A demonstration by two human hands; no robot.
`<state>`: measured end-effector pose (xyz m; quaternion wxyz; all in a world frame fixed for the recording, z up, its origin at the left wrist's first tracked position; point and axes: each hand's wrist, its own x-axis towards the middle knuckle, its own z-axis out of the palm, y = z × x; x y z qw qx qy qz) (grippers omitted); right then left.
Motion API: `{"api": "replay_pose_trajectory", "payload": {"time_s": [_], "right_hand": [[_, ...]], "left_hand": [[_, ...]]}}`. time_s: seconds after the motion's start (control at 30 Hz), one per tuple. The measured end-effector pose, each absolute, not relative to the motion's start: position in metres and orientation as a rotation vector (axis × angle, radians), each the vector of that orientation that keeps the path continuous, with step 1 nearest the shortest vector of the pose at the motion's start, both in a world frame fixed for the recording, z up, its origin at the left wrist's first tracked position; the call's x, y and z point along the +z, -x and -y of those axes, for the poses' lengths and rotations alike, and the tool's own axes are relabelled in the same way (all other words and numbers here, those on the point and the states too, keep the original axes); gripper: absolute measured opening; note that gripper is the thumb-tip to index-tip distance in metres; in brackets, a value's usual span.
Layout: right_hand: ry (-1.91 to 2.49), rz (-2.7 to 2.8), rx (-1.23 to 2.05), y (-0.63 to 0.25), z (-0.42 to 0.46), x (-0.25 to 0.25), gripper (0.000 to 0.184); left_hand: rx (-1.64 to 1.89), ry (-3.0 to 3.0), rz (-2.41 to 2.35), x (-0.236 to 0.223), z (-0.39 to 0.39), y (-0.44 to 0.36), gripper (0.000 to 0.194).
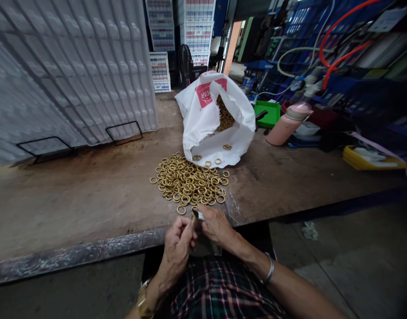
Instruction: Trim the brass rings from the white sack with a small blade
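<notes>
A heap of brass rings [189, 181] lies on the worn workbench [90, 195], spilling from a white plastic bag [206, 119] that holds more rings. Both hands meet at the bench's near edge, just below the heap. My left hand [177, 248] is closed in a pinch against a small grey metal piece [198, 215]. My right hand [215, 223] grips that same piece from the other side. What lies between the fingers below it is hidden.
A large white ribbed panel [70, 75] leans at the back left. A green tray [268, 113], a pink flask [286, 124], a yellow tray [369, 159], hoses and blue machinery crowd the right. White crates [177, 35] stand behind.
</notes>
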<state>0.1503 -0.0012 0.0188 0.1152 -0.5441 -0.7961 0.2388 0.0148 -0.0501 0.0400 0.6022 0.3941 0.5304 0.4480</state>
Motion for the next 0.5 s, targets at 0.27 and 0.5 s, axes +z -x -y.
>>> {"api": "replay_pose_trajectory", "payload": {"time_s": [0.27, 0.5], "right_hand": [[1.6, 2.164, 0.64, -0.153, -0.003, 0.01, 0.024], [1.763, 2.229, 0.523, -0.141, 0.0, 0.016, 0.023]], "left_hand": [[1.161, -0.509, -0.974, 0.044, 0.052, 0.001, 0.027], [1.249, -0.275, -0.902, 0.033, 0.043, 0.013, 0.02]]}}
